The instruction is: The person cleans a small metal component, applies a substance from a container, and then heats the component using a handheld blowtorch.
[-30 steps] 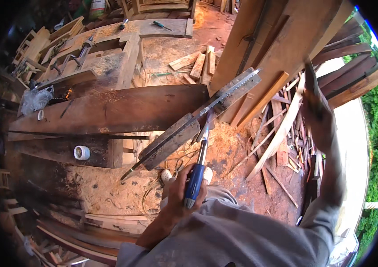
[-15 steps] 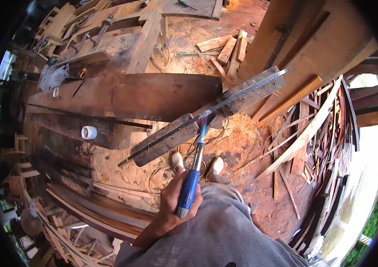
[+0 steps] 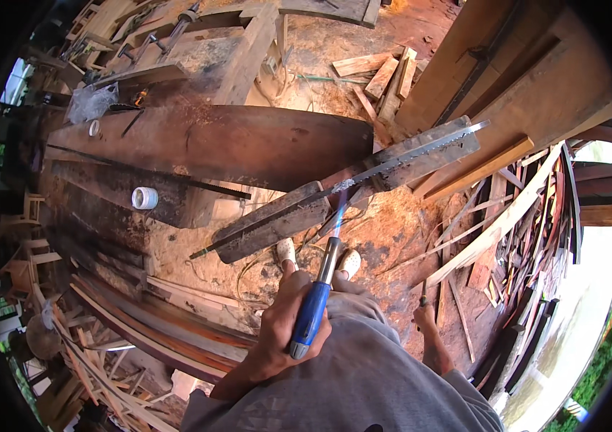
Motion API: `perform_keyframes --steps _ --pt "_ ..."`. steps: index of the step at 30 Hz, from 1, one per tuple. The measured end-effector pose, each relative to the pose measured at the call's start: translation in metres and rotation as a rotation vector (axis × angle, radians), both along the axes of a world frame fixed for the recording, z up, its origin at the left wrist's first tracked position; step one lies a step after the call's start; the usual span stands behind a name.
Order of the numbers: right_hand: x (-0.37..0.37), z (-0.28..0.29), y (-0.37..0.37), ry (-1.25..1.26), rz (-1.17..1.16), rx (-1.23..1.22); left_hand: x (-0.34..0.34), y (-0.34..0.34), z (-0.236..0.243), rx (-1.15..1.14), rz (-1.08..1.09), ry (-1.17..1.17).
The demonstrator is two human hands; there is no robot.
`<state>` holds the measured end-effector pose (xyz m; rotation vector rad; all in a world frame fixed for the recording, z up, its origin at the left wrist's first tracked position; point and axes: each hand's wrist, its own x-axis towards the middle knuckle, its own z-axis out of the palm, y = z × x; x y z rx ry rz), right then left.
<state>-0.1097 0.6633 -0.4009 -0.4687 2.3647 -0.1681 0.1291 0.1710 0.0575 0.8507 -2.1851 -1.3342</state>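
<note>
My left hand (image 3: 284, 313) is wrapped round a blue gas torch (image 3: 309, 320) with a metal nozzle. A blue flame (image 3: 338, 218) rises from the nozzle to a whitish patch on a long toothed saw blade (image 3: 410, 153). The blade lies slantwise along dark wooden boards (image 3: 277, 227), with a gap between them where the flame meets it. My right hand (image 3: 427, 318), low and to the right of my body, is closed on a short thin piece that sticks up past the fingers; its kind is too small to make out.
Beyond the blade lies a broad dark wooden slab (image 3: 248, 144) with a white tub (image 3: 145, 198) near it. Wood offcuts (image 3: 381, 79) lie on the dusty floor ahead. Long wood strips (image 3: 507, 209) pile up at right; planks (image 3: 169, 324) lie at left. My shoes (image 3: 350, 264) show below the boards.
My right hand has come out from beside my body, moving up and slightly right, with the thin piece in it. My left hand keeps the torch flame on the blade; the view has shifted slightly.
</note>
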Motion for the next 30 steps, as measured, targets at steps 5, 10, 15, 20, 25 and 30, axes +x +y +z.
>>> perform_keyframes --steps 5,10,15,20,25,30 --pt "0.035 0.105 -0.126 -0.194 -0.270 0.109 0.007 0.006 -0.002 -0.038 0.035 -0.034" --pt "0.051 0.083 -0.102 -0.188 -0.175 0.196 0.006 0.008 -0.002 -0.048 0.051 -0.014" --pt "0.032 -0.030 0.021 -0.174 0.522 0.423 0.007 0.001 0.002 -0.028 0.037 0.011" --pt "0.029 -0.028 0.011 -0.213 0.267 0.241 0.003 0.010 0.000 -0.056 0.052 -0.023" --pt "0.018 -0.011 -0.008 -0.259 0.325 0.301 0.003 0.009 0.000 -0.041 0.046 -0.016" --pt "0.029 0.036 -0.072 -0.274 -0.217 0.267 0.004 0.015 -0.002 -0.088 0.068 -0.002"
